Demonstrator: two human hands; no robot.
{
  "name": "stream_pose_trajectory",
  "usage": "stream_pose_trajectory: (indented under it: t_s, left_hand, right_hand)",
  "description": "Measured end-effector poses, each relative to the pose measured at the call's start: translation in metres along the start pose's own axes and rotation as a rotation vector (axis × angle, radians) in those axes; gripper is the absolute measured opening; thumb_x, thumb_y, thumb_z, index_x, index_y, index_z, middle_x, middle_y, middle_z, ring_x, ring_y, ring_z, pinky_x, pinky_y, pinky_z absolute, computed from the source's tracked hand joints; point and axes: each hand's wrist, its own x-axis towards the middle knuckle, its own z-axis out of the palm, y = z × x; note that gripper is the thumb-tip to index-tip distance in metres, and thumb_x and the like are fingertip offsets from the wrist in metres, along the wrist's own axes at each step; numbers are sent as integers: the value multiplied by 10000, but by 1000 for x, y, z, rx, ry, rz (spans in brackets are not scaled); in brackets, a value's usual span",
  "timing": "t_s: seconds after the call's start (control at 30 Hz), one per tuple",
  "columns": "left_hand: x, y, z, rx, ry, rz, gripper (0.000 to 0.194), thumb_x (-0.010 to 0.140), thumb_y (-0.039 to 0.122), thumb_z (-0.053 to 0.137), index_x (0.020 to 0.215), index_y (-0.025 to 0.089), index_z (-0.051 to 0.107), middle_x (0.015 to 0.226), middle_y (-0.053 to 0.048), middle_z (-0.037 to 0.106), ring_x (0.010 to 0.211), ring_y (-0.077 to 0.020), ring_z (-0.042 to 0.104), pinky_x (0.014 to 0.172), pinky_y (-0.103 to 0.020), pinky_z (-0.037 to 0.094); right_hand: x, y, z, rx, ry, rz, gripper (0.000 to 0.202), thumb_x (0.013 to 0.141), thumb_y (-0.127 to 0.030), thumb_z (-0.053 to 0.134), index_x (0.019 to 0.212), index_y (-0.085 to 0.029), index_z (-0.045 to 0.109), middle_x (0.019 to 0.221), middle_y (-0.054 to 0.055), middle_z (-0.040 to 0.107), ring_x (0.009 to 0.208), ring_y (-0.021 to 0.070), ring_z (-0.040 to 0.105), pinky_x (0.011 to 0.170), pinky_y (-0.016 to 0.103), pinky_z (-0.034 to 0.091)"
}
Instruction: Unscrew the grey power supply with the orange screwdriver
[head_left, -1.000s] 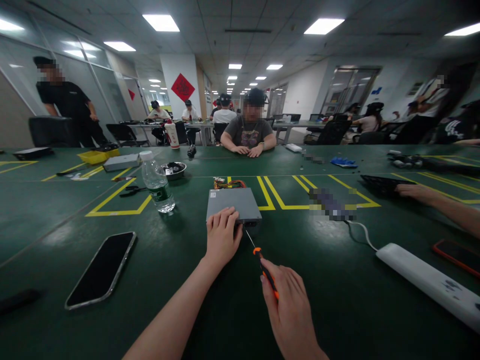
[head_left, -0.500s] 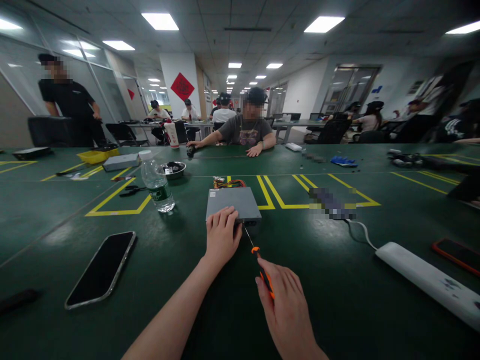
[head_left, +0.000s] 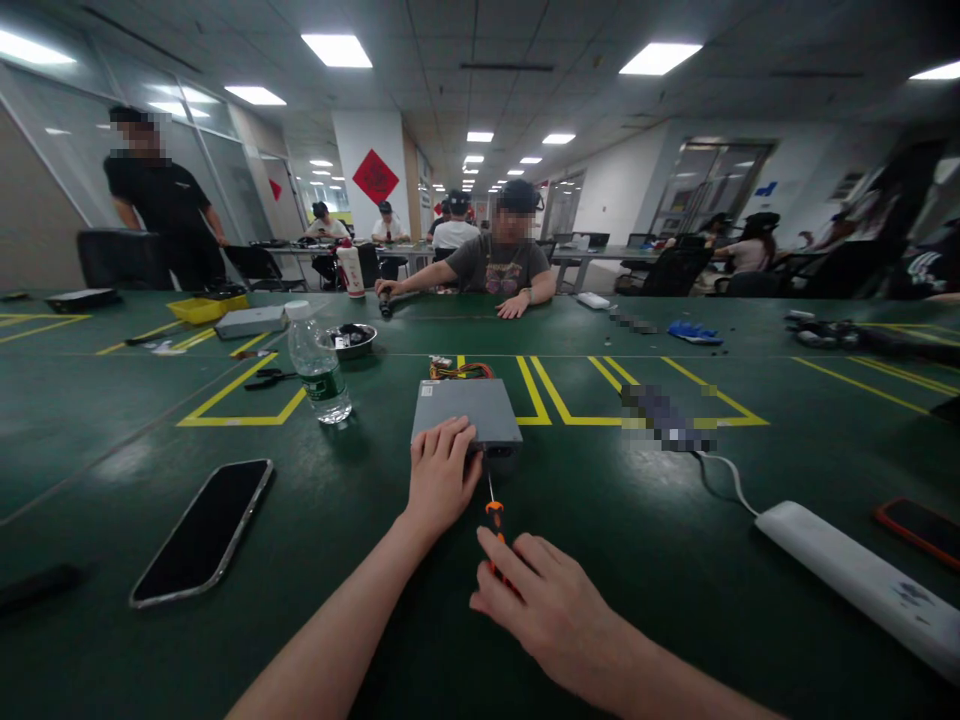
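Observation:
A grey metal computer power supply [head_left: 466, 400] lies on the green table, its bundle of coloured wires [head_left: 465, 370] at the far side. My left hand [head_left: 442, 468] grips its near left corner, fingers on the top and thumb by the near face. In my right hand [head_left: 536, 590] is a screwdriver [head_left: 494, 508] with an orange and black handle, held between thumb and fingers. Its thin shaft points at the near face of the power supply, below the socket. Whether the tip sits in a screw I cannot tell.
Left of the power supply stand a water bottle [head_left: 319, 370] and a metal bowl [head_left: 352, 341]; a phone [head_left: 206, 535] lies nearer. A white power strip [head_left: 855, 575] with a cable is at right. Across the table a person [head_left: 502, 260] sits with a hand on a dark object.
My right hand has shifted left and turned, with its fingers placed differently on the handle. The screwdriver now stands closer to straight ahead. My left hand stays on the power supply.

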Motion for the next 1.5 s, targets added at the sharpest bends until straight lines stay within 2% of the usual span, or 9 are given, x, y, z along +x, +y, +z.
stream_pose_trajectory:
  t_s: [0.1,0.23,0.43,0.67,0.87,1.0,1.13,1.3,1.5]
  left_hand:
    - [0,-1,0,10,2,11,274,850,253,474,1120,223,509,1221,-63,558,1152,-223,461,936,-402,309]
    - [-1,-1,1,14,4,7,272,856,245,464,1123,221,507,1214,-62,562,1160,-218,454,947,-400,296]
    - [-1,0,5,31,11,-7,263,852,270,474,1108,215,509,1209,-59,564,1153,-214,458,949,-393,291]
    - [-1,-1,9,42,24,-13,262,844,273,491,1100,217,511,1204,-57,569,1143,-217,463,934,-394,296]
    - [0,1,8,13,10,-24,257,853,273,474,1102,219,507,1205,-63,566,1147,-223,459,934,-405,290]
    - [-1,1,8,23,17,-29,259,849,274,478,1102,225,508,1205,-65,566,1146,-228,462,933,-410,291]
    - [-1,1,8,27,16,-27,257,850,280,476,1098,226,507,1210,-62,563,1151,-225,458,935,-406,290]
    - [0,2,7,29,9,-28,255,844,271,486,1093,222,509,1201,-52,568,1141,-216,461,936,-400,289]
    - [0,2,7,21,14,-34,258,841,267,487,1094,224,514,1195,-67,570,1135,-228,466,930,-410,290]
  right_hand:
    - [-2,13,1,108,13,-74,284,889,-353,425,927,-140,608,1038,138,638,762,194,594,628,297,512]
    - [-12,22,8,211,5,-126,343,884,-269,339,1085,-96,556,1097,184,609,850,209,617,681,307,512]
    - [-17,28,20,298,112,-170,287,908,-333,410,995,-96,546,1052,175,640,719,175,629,653,312,519]
    - [-18,31,23,346,149,-91,293,919,-406,380,1110,-238,524,1065,129,629,877,187,639,651,267,530]
    - [-21,30,28,383,179,-173,177,910,-268,442,956,-148,562,992,130,663,721,120,649,629,226,511]
    - [-19,30,23,439,149,-124,213,909,-342,457,939,-151,547,1022,108,661,823,123,642,729,239,508]
    - [-13,28,12,400,25,-116,248,912,-319,430,1083,-180,543,1088,104,635,930,142,616,752,240,507]
    - [-13,25,18,364,105,-161,231,931,-266,375,988,-171,577,1005,128,660,907,151,627,680,241,511]
    - [-18,25,17,424,152,-118,171,908,-292,468,907,-149,562,987,98,672,860,123,640,750,222,499]
